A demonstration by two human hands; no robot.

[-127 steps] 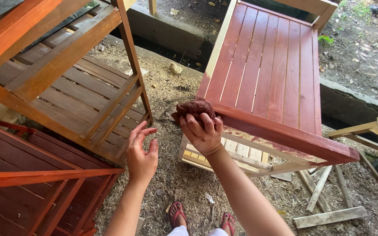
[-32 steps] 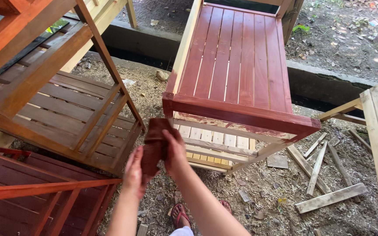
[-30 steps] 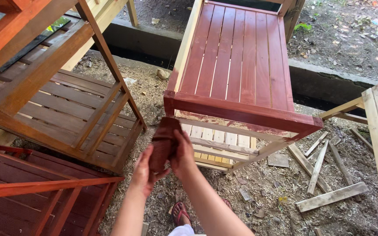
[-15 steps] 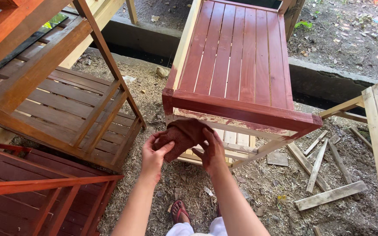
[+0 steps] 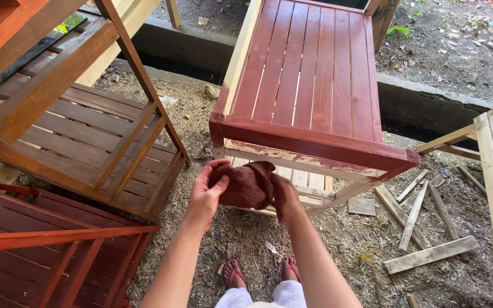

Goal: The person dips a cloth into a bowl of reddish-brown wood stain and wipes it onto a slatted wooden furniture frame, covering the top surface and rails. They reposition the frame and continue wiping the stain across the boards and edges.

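Red slatted wood table [image 5: 315, 85] sits far & right, same spot as before. Both hands now lower, nearer its front edge. Left hand [image 5: 205, 194] & right hand [image 5: 285, 197] each grip the crumpled dark red rag [image 5: 246, 183] between them. Open dirt ground [image 5: 338, 239] near the feet.

A: What's in the hands there?

B: Both grip a crumpled dark-red rag [image 5: 246, 185], left hand [image 5: 205, 193] on one end, right hand [image 5: 285, 195] on the other, just in front of a red-stained slatted wooden table [image 5: 309, 85].

A: And around it?

B: Sawdust ground [image 5: 338, 239], scrap wood strips [image 5: 423, 228], stained slatted frames [image 5: 75, 148] at left.
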